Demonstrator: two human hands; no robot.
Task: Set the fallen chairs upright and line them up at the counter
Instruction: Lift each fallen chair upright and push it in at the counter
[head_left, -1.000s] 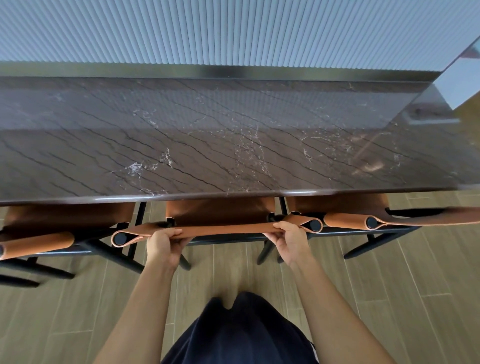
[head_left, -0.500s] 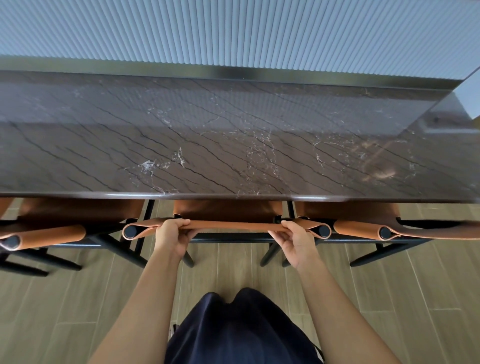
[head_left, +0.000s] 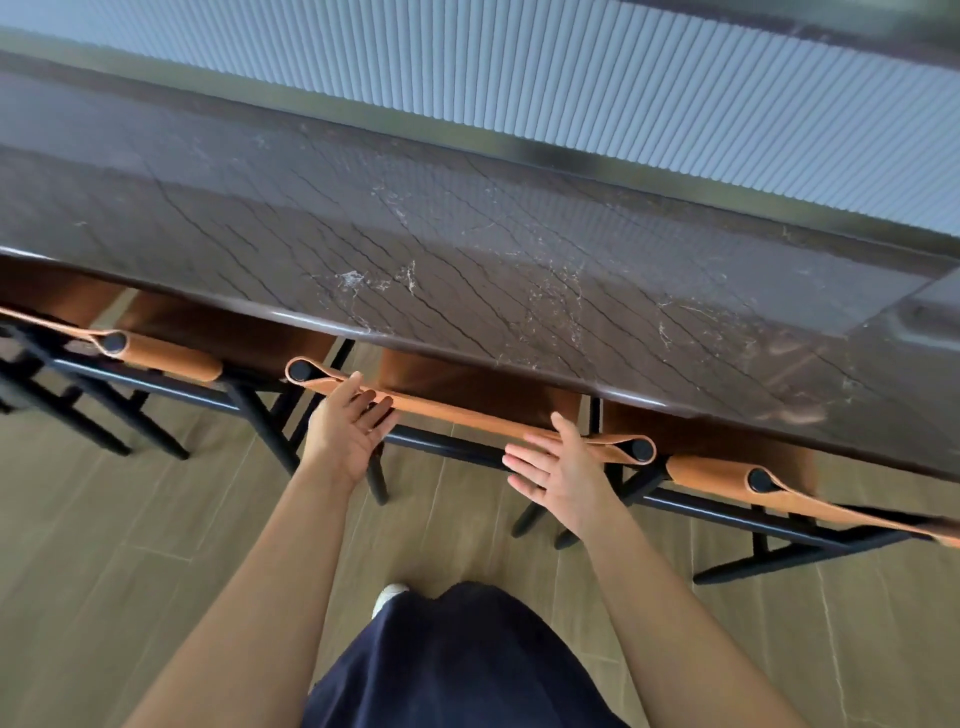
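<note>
While left hand (head_left: 345, 432) and right hand (head_left: 560, 475) spread unclenched, the leather backrest (head_left: 467, 415) (tan, tube-looped) stretches flat.

Left grip (head_left: 347, 428) and right grip (head_left: 563, 475) flat-fingered at the middle chair (head_left: 467, 384).
Both grips, fingers straight and spread, lie against its tan back strap (head_left: 457, 413); its seat is tucked under the dark marble desk (head_left: 467, 249) just beyond them. Outside each grip stands another upright chair: left chair (head_left: 161, 358), right chair (head_left: 711, 475).

Chairs (head_left: 457, 413) abreast, seats apparently under counter (head_left: 467, 249)
</note>
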